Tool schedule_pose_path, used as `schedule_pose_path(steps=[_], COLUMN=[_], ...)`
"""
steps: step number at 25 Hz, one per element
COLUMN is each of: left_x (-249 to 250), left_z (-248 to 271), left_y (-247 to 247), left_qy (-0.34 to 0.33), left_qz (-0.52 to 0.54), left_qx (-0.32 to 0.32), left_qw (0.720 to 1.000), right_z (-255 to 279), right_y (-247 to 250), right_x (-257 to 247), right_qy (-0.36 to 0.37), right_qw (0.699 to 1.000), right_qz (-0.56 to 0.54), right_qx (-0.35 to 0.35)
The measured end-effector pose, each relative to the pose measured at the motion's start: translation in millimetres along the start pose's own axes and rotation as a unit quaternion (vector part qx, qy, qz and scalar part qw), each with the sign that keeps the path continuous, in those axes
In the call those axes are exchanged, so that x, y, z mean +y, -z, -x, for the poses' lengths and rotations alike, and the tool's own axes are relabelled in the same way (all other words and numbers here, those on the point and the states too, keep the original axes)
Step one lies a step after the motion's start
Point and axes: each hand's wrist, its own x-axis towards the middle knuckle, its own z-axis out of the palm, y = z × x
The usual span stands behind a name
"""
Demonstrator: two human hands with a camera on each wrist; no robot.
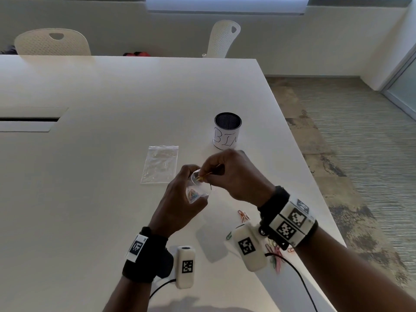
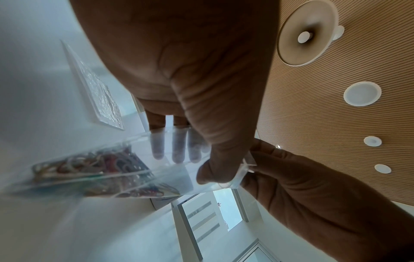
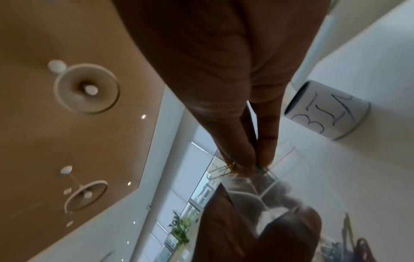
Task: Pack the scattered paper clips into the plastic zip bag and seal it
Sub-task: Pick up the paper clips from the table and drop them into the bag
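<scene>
My left hand (image 1: 180,199) grips a small clear zip bag (image 1: 199,188) above the table, its mouth held open and turned up. Coloured paper clips (image 2: 89,164) lie bunched in the bag's bottom. My right hand (image 1: 229,174) pinches a few paper clips (image 1: 206,174) at the bag's mouth; in the right wrist view the pinched clips (image 3: 230,168) sit just over the bag's rim (image 3: 257,187). Loose paper clips (image 1: 244,216) lie on the white table (image 1: 112,199) near my right wrist, with more clips (image 1: 278,255) partly hidden under the wrist camera.
A second clear zip bag (image 1: 161,164) lies flat on the table left of my hands. A mesh cup labelled BIN (image 1: 227,131) stands behind them. The table's right edge (image 1: 315,199) runs diagonally close to my right arm. Two white chairs (image 1: 53,42) stand at the far side.
</scene>
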Motion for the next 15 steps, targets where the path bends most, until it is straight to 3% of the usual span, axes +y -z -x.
schedule_pose_path(steps=[4,9,13,15], left_x=[-1.0,-3.4,-3.1,-4.1], left_z=[-0.4,-2.7,-2.8,-3.1], left_y=[-0.3,-2.3,-5.2,-5.6], left_qy=[-0.001,-0.010,-0.013,-0.011], left_qz=[0.000,-0.008,-0.004,-0.004], left_qx=[0.000,-0.001,-0.009,-0.012], left_qw=[1.000,1.000,1.000,1.000], right_z=[1.1,6.7,34.2,58.2], right_y=[2.2,28.3,67.9,81.5], right_x=[-0.2,5.6,37.9,59.4], right_qy=[-0.006,0.010,-0.060,-0.107], right_qw=[0.999,0.997,0.991,0.984], right_qz=[0.030,0.054,0.098,0.142], right_qx=[-0.015,0.052,0.066,0.024])
